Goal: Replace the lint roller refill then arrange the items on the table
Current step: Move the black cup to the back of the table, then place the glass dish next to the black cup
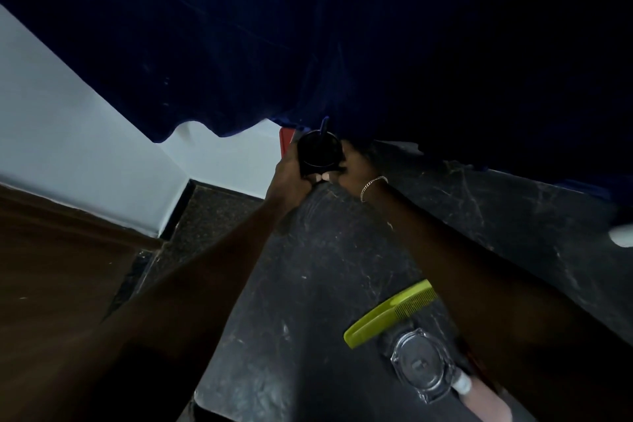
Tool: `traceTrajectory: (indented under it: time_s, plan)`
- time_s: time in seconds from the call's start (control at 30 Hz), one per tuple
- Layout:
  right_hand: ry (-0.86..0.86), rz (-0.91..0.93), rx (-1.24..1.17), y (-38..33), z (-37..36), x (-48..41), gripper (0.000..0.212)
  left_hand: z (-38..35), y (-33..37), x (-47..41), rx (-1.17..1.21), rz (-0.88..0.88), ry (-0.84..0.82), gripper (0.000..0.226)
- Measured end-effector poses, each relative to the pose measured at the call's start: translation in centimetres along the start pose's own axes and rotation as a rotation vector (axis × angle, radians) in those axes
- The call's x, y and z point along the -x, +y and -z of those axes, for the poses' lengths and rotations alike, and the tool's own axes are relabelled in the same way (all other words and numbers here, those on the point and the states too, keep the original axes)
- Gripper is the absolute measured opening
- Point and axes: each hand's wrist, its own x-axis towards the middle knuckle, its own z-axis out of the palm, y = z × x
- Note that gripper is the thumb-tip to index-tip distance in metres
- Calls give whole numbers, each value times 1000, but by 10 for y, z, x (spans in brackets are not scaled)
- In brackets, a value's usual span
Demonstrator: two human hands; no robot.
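Hands: left hand (289, 166) and right hand (352, 164) both clasp a black cup (319, 154) at the far tabletop (308, 267) edge, under a blue curtain (274, 44). Lint roller not identifiable. Risk: cup tipping off that edge; green comb (387, 313) lies near.

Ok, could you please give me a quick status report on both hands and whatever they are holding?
Left hand and right hand both closed on round black cup at far table edge. Yellow-green plastic comb lies near, apart. Dark blue cloth hangs just beyond.
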Motion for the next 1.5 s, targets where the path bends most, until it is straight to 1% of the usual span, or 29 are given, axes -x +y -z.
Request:
traceTrajectory:
  time_s: [0.27, 0.37, 0.5, 0.57, 0.63, 0.7, 0.8, 0.9, 0.97, 1.07, 1.17, 1.3, 1.37, 1.5]
  plan:
    - [15, -25, -11, 1, -2, -5, 62, -1, -7, -8, -51, 8, 7, 89]
    - [5, -43, -6, 1, -4, -4, 71, -3, -9, -6, -80, 37, 23, 87]
    - [17, -63, 32, 2, -2, 11, 82, -4, -11, 6, -98, 72, 51, 71]
    - [30, -81, 76, 4, -1, 22, 86, -2, -12, 18, -104, 70, 56, 69]
    - [58, -83, 108, 6, -1, 37, 87, -1, -13, 34, -160, 56, 50, 72]
    - [93, -52, 135, 8, 0, 57, 89, -1, -11, 52, -236, 49, 24, 78]
    - [145, -2, 239, 12, 4, 89, 88, -3, -3, 81, -337, 1, -45, 82]
    - [175, 87, 266, 18, 7, 123, 85, -8, 10, 114, -416, -125, -56, 76]
    - [199, 138, 286, 23, 10, 147, 80, -14, 19, 135, -434, -199, -70, 73]
    - [216, 159, 266, 30, 16, 189, 76, -31, 28, 165, -407, -272, -120, 72]
    - [273, 147, 235, 36, 20, 232, 71, -49, 32, 196, -400, -293, -177, 74]
    - [342, 34, 233, 48, 21, 305, 64, -79, 36, 245, -474, -349, -256, 75]
    - [387, -7, 235, 59, 18, 337, 59, -93, 38, 266, -500, -365, -259, 72]
    - [456, -141, 192, 78, 11, 386, 49, -117, 45, 299, -462, -271, -280, 66]
